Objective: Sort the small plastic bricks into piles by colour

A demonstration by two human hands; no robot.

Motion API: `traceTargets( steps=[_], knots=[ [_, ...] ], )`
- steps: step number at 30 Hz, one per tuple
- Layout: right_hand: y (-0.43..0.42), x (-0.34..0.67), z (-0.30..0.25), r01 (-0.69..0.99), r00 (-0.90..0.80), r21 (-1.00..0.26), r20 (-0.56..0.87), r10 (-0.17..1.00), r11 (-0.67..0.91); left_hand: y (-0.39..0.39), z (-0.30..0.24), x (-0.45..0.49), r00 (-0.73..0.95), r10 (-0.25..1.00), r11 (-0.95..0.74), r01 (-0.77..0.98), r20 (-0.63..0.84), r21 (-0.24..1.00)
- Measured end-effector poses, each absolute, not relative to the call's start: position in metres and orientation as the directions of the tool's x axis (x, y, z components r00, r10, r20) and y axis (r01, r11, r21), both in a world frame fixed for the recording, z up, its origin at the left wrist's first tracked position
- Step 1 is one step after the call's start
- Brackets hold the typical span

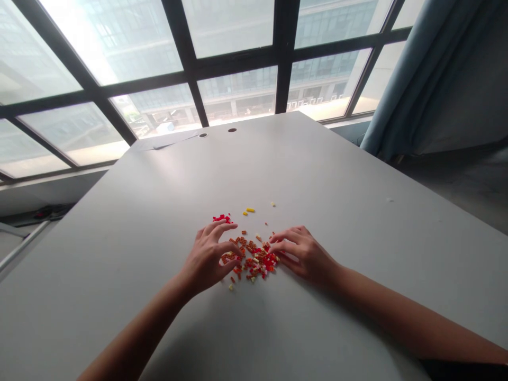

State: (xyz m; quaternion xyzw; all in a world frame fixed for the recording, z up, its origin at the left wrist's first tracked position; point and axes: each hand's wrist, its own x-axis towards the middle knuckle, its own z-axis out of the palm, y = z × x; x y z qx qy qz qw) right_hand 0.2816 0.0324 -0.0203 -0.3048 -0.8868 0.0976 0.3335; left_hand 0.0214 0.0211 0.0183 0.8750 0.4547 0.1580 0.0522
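A loose pile of small toy building bricks in red, orange-brown, pink and cream lies on the white table. At the pile's left side is my left hand, fingers spread and curved, thumb apart from the index finger. Small bricks show between and beyond those fingers. My right hand rests at the pile's right edge with its fingers apart and their tips among the bricks. I see nothing gripped in either hand, though the right thumb is partly hidden. Beyond my left fingertips sits a smaller cluster of red bricks.
Past the pile lie a long yellow brick, a short yellow one and a pale piece. Two round cable holes are near the far table edge. Large windows stand behind; a blue curtain hangs at right.
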Motion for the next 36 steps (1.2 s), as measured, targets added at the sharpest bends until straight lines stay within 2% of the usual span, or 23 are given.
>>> traceTargets(
  steps=[25,29,33,36],
  knots=[
    [0.032,0.282,-0.020,0.488,-0.595,-0.359,0.529,0.605,0.795,0.018,0.016,0.022,0.498,0.852,-0.523,0.807,0.160,0.275],
    [0.032,0.281,-0.020,0.482,-0.594,-0.362,0.535,0.601,0.798,0.029,0.022,0.016,0.463,0.846,-0.526,0.807,0.265,0.269],
    [0.032,0.281,-0.021,0.463,-0.587,-0.381,0.545,0.599,0.800,0.054,0.023,0.007,0.346,0.841,-0.473,0.843,0.417,0.255],
    [0.032,0.281,-0.022,0.465,-0.586,-0.383,0.544,0.601,0.799,0.070,0.017,0.003,0.312,0.845,-0.442,0.865,0.435,0.238]
  ],
)
